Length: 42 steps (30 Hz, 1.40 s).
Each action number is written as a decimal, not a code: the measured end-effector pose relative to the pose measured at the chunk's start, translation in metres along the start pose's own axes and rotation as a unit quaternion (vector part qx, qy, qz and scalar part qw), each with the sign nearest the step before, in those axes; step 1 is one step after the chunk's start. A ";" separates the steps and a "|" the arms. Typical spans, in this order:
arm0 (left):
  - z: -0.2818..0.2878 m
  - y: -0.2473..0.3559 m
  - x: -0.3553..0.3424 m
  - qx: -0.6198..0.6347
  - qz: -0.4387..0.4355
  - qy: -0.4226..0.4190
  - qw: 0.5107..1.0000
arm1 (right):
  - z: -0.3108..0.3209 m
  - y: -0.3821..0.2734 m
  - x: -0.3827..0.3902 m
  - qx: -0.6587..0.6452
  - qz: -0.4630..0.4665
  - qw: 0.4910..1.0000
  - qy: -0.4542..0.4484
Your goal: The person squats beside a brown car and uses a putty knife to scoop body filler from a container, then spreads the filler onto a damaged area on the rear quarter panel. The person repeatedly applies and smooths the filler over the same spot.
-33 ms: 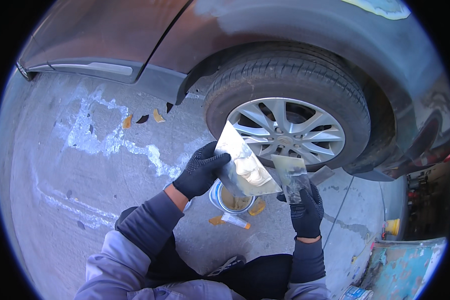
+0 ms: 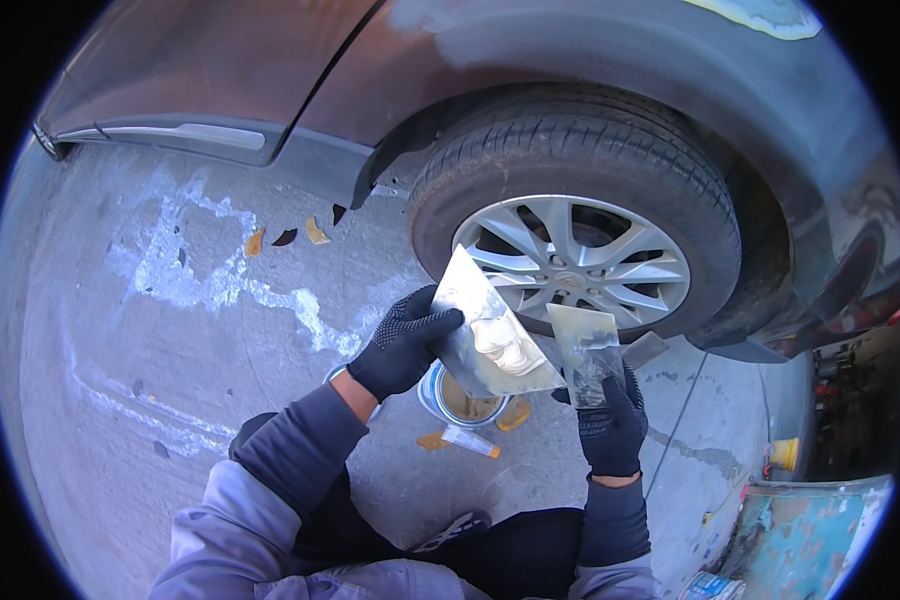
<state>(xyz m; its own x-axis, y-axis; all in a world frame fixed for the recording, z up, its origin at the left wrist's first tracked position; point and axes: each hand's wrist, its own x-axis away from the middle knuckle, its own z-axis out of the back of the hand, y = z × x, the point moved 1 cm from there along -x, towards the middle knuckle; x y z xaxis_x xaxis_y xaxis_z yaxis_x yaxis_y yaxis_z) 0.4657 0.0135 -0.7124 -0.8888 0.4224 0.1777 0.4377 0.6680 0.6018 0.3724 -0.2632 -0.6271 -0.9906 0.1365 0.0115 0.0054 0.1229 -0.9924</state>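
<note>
My left hand, in a black dotted glove, is closed on the edge of a pale plate that carries a mound of cream paste. My right hand, gloved the same way, grips a smaller flat spreader with grey smears, held just right of the plate. Below them on the concrete stand an open can of tan material and a white tube with an orange cap, beside some yellowish pieces.
A dark car body and its wheel rise just ahead. Several small yellow and black scraps lie on the stained floor to the left. At the right are a yellow container and a weathered turquoise panel.
The smaller spreader in my right hand has shifted very slightly upward. The plate in my left hand is almost where it was.
</note>
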 end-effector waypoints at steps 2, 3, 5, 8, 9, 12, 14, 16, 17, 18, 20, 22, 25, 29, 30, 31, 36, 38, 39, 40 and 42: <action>-0.001 -0.003 -0.001 0.002 0.021 -0.012 1.000 | -0.004 0.003 0.004 -0.137 -0.043 0.990 -0.002; -0.001 -0.005 -0.001 -0.046 0.025 -0.001 0.999 | -0.006 0.006 0.005 -0.188 -0.059 0.980 0.000; 0.000 -0.005 -0.001 -0.098 -0.001 0.000 0.995 | -0.008 0.009 0.006 -0.032 -0.039 0.996 -0.078; 0.003 -0.003 -0.001 -0.165 -0.022 0.014 0.986 | -0.002 0.012 0.005 0.149 -0.058 0.977 -0.144; 0.004 -0.002 -0.001 -0.188 -0.029 0.023 0.981 | 0.001 0.012 0.003 0.206 -0.049 0.964 -0.159; 0.004 0.001 -0.001 -0.158 -0.027 0.031 0.987 | 0.007 0.011 -0.003 0.390 0.058 0.893 -0.219; 0.002 0.002 -0.001 -0.099 -0.029 0.047 0.994 | 0.005 0.008 -0.007 0.336 0.056 0.922 -0.181; 0.000 0.000 -0.002 -0.058 -0.019 0.055 0.997 | -0.001 0.006 -0.007 0.092 -0.039 0.993 -0.066; -0.001 -0.001 -0.002 -0.045 -0.012 0.054 0.997 | -0.005 0.003 -0.006 -0.012 -0.047 0.997 -0.052; -0.001 -0.003 -0.002 -0.030 -0.010 0.050 0.998 | -0.009 0.000 -0.004 -0.049 -0.049 0.996 -0.047; 0.000 -0.007 -0.002 -0.099 0.003 0.045 0.994 | -0.018 -0.002 -0.001 -0.123 -0.046 0.990 -0.046; 0.002 -0.008 -0.002 -0.167 -0.006 0.034 0.985 | -0.022 -0.001 0.000 -0.023 -0.056 0.995 -0.084; 0.007 -0.005 -0.002 -0.230 -0.031 0.025 0.972 | -0.016 0.004 -0.001 0.186 -0.069 0.970 -0.138; 0.010 0.002 -0.004 -0.093 -0.043 0.072 0.992 | 0.004 0.015 -0.007 0.237 -0.048 0.959 -0.147; 0.009 0.004 -0.004 -0.025 -0.050 0.070 0.996 | 0.008 0.020 -0.009 0.204 -0.055 0.972 -0.100; 0.009 0.007 -0.005 0.007 -0.057 0.059 0.997 | 0.012 0.024 -0.011 0.179 -0.063 0.980 -0.056; 0.006 0.010 -0.004 0.112 -0.002 0.034 0.993 | 0.026 0.032 -0.013 -0.127 -0.077 0.985 0.087; 0.005 0.010 -0.003 0.118 0.020 0.016 0.993 | 0.022 0.035 -0.011 -0.295 -0.155 0.939 0.079; 0.005 0.009 -0.002 0.120 0.015 0.007 0.993 | 0.018 0.036 -0.008 -0.267 -0.197 0.940 0.080; 0.004 0.009 -0.002 0.120 0.015 -0.004 0.993 | 0.011 0.036 -0.007 -0.331 -0.231 0.914 0.030; 0.003 0.008 0.000 0.107 0.023 -0.015 0.994 | -0.005 0.033 -0.005 -0.466 -0.273 0.833 -0.118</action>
<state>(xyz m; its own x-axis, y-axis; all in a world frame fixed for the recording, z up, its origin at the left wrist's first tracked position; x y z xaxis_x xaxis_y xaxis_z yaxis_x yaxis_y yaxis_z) 0.4698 0.0207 -0.7098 -0.8644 0.4710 0.1761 0.4992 0.7614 0.4136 0.3781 -0.2552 -0.6595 -0.8786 -0.3743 0.2967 -0.4606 0.8285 -0.3186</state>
